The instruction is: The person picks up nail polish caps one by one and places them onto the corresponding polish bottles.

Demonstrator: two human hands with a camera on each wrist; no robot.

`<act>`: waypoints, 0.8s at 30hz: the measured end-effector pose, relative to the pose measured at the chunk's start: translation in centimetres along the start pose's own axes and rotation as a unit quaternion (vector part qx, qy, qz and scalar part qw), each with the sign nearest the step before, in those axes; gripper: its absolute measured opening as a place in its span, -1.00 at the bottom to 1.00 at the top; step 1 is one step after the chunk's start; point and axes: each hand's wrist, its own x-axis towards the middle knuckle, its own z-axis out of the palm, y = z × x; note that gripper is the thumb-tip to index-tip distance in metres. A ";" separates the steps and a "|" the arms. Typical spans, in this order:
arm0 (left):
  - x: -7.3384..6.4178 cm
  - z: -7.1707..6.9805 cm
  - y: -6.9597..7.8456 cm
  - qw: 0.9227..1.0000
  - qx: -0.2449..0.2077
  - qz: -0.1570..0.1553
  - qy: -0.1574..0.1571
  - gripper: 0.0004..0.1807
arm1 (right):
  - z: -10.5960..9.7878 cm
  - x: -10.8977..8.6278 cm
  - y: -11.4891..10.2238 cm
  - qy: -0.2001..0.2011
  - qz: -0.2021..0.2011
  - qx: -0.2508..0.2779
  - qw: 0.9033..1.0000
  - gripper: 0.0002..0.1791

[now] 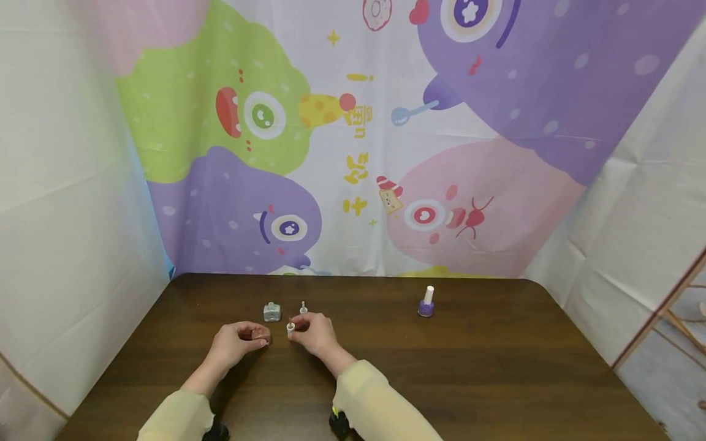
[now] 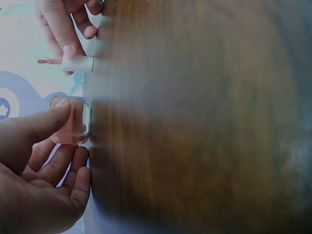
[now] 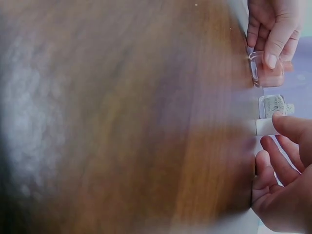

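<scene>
In the head view my left hand (image 1: 234, 346) grips a small clear bottle of pinkish-brown nail polish (image 1: 261, 334), thumb on one side and fingers on the other. The left wrist view shows that nail polish bottle (image 2: 73, 119) upright at the tabletop. My right hand (image 1: 317, 334) pinches a white nail polish cap (image 1: 290, 329) with its brush (image 2: 48, 62) pointing up, tinted the same pinkish brown. Cap and bottle stand a short way apart. Behind them is an uncapped bottle of silvery glitter polish (image 1: 272, 312). Another white cap (image 1: 303, 309) stands brush-up just behind my right hand, partly hidden.
A capped purple nail polish bottle (image 1: 426, 306) stands farther right on the dark wooden table (image 1: 469, 367). Behind the table hangs a cartoon-print cloth (image 1: 353, 245). Pale fabric walls flank both sides.
</scene>
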 end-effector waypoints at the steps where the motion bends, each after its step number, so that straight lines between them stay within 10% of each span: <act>1: 0.0 0.0 0.0 1.000 0.000 0.001 0.000 -0.70 | 0.0 0.0 -0.1 0.003 0.002 -0.008 1.000 -0.80; 24: 0.2 0.0 0.0 1.000 0.007 0.007 0.003 -0.64 | -2.2 -0.4 0.0 -0.026 -0.004 0.021 0.999 -0.85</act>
